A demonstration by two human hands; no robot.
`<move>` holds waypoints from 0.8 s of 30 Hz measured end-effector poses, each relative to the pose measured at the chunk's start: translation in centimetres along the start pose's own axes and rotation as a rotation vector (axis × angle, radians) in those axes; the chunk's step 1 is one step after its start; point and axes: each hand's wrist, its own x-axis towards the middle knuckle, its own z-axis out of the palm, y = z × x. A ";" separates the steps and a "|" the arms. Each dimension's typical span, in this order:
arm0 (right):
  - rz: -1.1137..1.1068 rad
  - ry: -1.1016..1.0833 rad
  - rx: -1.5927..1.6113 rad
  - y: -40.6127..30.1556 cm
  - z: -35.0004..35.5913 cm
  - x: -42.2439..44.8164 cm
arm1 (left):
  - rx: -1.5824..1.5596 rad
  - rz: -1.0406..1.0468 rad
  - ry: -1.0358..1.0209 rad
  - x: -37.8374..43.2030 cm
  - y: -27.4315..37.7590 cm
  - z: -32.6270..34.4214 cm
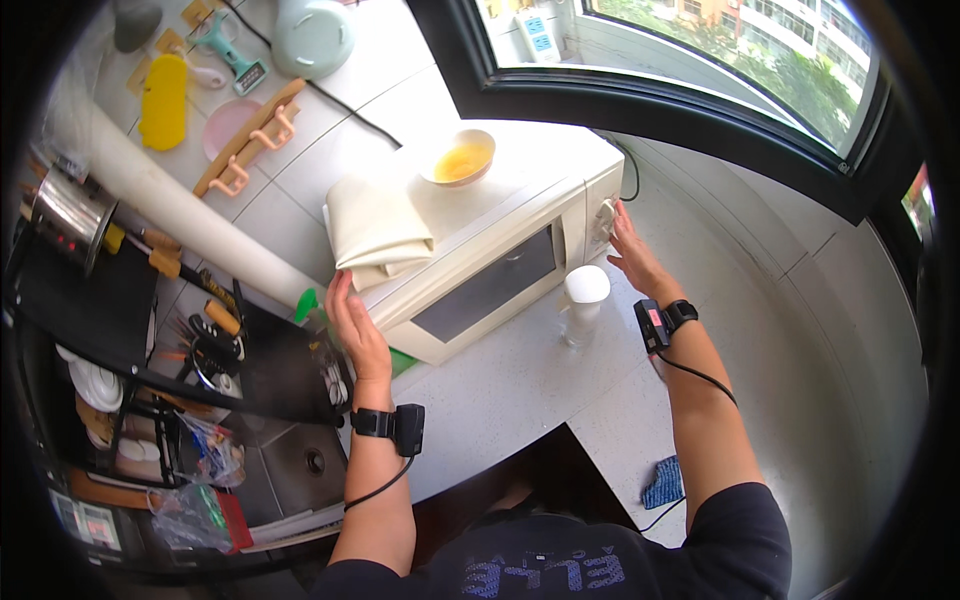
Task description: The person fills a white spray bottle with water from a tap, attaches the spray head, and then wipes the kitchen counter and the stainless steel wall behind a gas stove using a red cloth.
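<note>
A cream microwave oven [480,247] stands on the counter with its door closed. My left hand [358,326] lies flat against its left end, fingers extended, beside a folded cream cloth [379,229] on top. My right hand [636,251] is at the control panel on the right end, its fingertips by a knob [604,217]; whether they touch it is hard to tell. On top of the microwave sits a bowl [465,157] with yellow liquid. A clear container with a white lid [587,285] stands in front of the door.
Left of me are a black dish rack [90,322] with utensils and a sink [300,465]. A blue cloth [663,484] lies on the counter near my right arm. A black window frame [660,124] juts over the back right. Hooks [255,142] hang on the tiled wall.
</note>
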 end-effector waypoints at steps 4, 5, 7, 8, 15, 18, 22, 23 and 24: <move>-0.085 -0.034 0.136 0.8 1.0 0.3 | -0.288 -0.093 0.164 -1.1 -1.6 2.1; -0.099 -0.044 0.149 0.8 1.2 0.3 | -0.304 -0.081 0.194 -1.0 -1.7 2.1; -0.063 -0.074 0.154 0.5 0.6 0.2 | -0.237 -0.126 0.176 -0.8 -1.7 2.1; -0.059 -0.078 0.157 1.2 0.1 0.5 | -0.219 -0.128 0.188 -0.9 -1.8 2.2; -0.058 0.260 -0.221 4.0 -5.2 4.9 | -0.153 -0.167 0.156 -0.3 -0.1 1.5; -0.269 0.414 -0.677 4.3 -6.7 8.0 | -0.110 -0.108 0.127 -0.1 -0.7 1.6; -0.358 0.208 -0.882 5.5 -6.2 12.4 | -0.072 -0.153 0.112 -0.6 -0.3 1.7; -0.359 0.224 -0.943 5.7 -5.6 12.9 | -0.058 -0.155 0.102 -0.7 -0.3 1.6; -0.362 0.235 -1.008 5.7 -5.1 13.6 | -0.044 -0.161 0.097 -0.8 -0.4 1.2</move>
